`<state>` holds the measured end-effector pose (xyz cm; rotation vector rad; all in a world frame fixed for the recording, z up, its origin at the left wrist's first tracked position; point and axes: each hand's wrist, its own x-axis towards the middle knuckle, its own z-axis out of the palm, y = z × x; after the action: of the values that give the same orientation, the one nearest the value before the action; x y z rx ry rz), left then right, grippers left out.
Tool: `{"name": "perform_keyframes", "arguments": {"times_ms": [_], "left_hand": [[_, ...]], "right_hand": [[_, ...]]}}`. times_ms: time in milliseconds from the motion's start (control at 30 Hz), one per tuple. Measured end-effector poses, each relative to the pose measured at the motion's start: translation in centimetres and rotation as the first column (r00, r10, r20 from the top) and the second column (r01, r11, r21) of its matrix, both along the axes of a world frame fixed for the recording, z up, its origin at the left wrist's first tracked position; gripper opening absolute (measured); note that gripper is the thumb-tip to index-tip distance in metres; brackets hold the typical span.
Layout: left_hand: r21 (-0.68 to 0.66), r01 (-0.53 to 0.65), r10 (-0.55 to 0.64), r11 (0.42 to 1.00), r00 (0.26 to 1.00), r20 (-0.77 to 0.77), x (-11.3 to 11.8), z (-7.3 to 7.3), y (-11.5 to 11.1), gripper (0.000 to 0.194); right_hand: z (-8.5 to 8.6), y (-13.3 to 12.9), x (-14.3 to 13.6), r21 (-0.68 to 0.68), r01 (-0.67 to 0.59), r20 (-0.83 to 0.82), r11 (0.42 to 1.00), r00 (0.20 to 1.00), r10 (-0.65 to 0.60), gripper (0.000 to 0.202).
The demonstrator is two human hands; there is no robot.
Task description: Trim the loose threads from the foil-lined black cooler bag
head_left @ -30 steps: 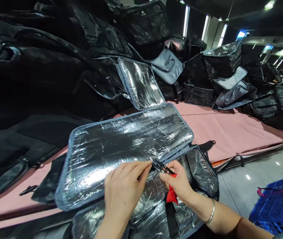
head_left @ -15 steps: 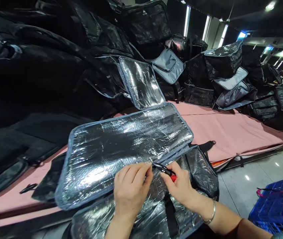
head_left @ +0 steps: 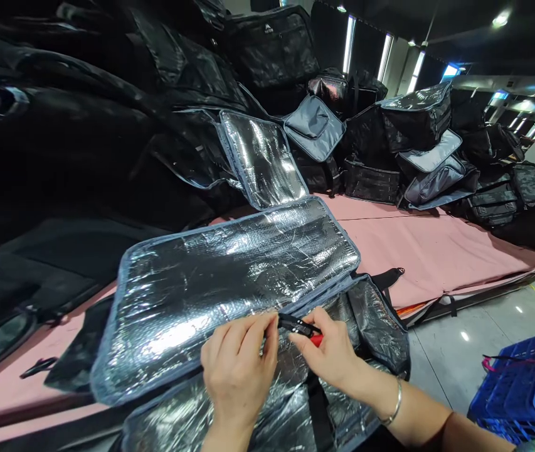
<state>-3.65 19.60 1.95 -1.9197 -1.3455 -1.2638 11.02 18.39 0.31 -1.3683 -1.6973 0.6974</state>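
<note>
Silver foil lid, pink table

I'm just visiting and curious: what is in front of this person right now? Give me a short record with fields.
Place: pink padded table
Main item: open silver foil-lined cooler bag with grey-blue edging
Left hand: pinching the flap's near edge
Right hand: gripping small black thread snips with a red part, tips at that edge
Wrist: silver bangle
Behind: heaped black bags
Floor, right: blue plastic crate
</note>
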Motion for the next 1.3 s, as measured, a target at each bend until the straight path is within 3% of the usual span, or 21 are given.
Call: {"name": "perform_keyframes", "arguments": {"times_ms": [100, 200, 367, 500, 600, 733, 867, 967, 1100, 1300], "left_hand": [[-0.003, 0.012, -0.013, 1.000, 0.999, -0.036, 0.0, -0.1, 0.0, 0.012], [0.020, 0.030, -0.030, 0.999, 0.999, -0.029, 0.1, -0.1, -0.2, 0.015], [0.015, 0.265, -0.264, 0.964, 0.964, -0.025, -0.8, 0.6, -1.0, 0.016], [0.006, 0.145, -0.144, 0.989, 0.984, -0.108, -2.7, 1.3, -0.7, 0.022], [-0.058, 0.139, -0.148, 0.989, 0.969, -0.200, -3.8, 1.5, 0.1, 0.018], [-0.093, 0.135, -0.155, 0.986, 0.954, -0.257, -4.0, 1.4, 0.7, 0.011], [-0.109, 0.091, -0.113, 0.990, 0.969, -0.219, -3.2, 1.2, 0.8, 0.013], [-0.185, 0.088, -0.116, 0.979, 0.983, -0.142, -3.1, 1.0, 1.1, 0.015], [-0.401, 0.103, -0.122, 0.910, 0.992, -0.021, -3.7, 1.0, 1.9, 0.023], [-0.717, 0.079, -0.064, 0.692, 0.997, 0.049, -3.9, 2.1, 2.7, 0.026]], "right_hand": [[0.0, 0.2, -0.4, 0.020, -0.015, 0.003, 1.000, 1.000, 0.015, 0.021], [0.1, 0.5, -0.4, 0.010, -0.037, -0.096, 0.999, 0.995, 0.038, 0.018], [0.6, 0.4, 0.6, -0.051, -0.042, -0.390, 0.998, 0.921, 0.018, 0.021], [1.8, 0.0, 3.0, -0.075, -0.161, -0.462, 0.984, 0.880, 0.108, 0.020], [3.6, 0.0, 5.0, -0.033, -0.242, -0.337, 0.970, 0.916, 0.218, 0.019], [5.9, 1.2, 6.2, 0.060, -0.298, 0.036, 0.953, 0.954, 0.297, 0.015], [6.6, 4.0, 5.2, 0.252, -0.406, 0.354, 0.878, 0.883, 0.307, 0.021], [6.6, 6.2, 3.6, 0.297, -0.479, 0.526, 0.826, 0.804, 0.277, 0.027], [7.0, 8.3, 1.7, 0.153, -0.547, 0.628, 0.823, 0.697, 0.347, 0.026], [7.3, 10.2, 0.5, -0.172, -0.497, 0.571, 0.850, 0.653, 0.497, 0.022]]}}
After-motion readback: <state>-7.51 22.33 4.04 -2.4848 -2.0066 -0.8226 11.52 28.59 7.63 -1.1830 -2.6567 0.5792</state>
